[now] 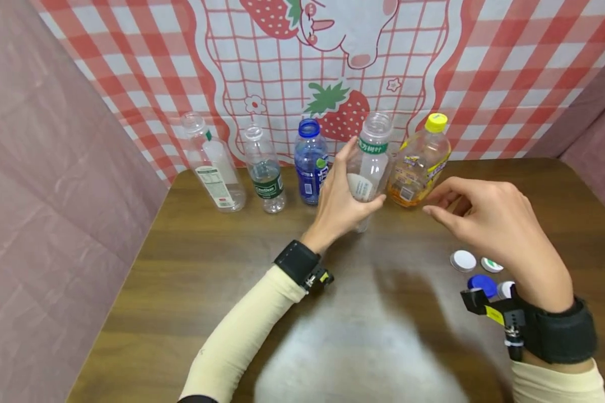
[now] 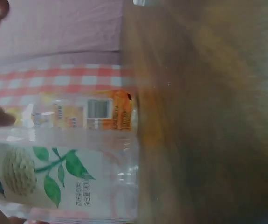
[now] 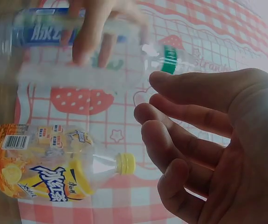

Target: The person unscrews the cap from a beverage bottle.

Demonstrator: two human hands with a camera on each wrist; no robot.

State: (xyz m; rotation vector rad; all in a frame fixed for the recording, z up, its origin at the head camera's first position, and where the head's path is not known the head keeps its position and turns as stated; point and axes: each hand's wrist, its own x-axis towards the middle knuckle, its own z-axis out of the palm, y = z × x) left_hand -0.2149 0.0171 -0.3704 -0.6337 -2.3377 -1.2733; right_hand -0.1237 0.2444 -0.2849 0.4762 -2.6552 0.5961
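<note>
My left hand (image 1: 339, 198) grips a clear plastic bottle (image 1: 375, 162) with a green neck band, upright and capless. The left wrist view shows the flower-and-leaf label (image 2: 59, 177) of this bottle. My right hand (image 1: 494, 221) hovers to its right, fingers loosely bent, with nothing in them; the right wrist view shows the same bare fingers (image 3: 161, 140). Between the hands stands an orange-and-yellow labelled bottle (image 1: 417, 162) with its yellow cap (image 1: 436, 122) on. Just left of the left hand is a capless blue bottle (image 1: 310, 159).
Farther left stand a small green-labelled bottle (image 1: 266, 173) and a tall clear bottle (image 1: 214, 168), both capless. Loose caps lie below the right hand: a white cap (image 1: 463, 261), a green-and-white cap (image 1: 492, 265), a blue cap (image 1: 482, 285). A checked cloth (image 1: 146, 67) hangs behind the wooden table (image 1: 181, 291).
</note>
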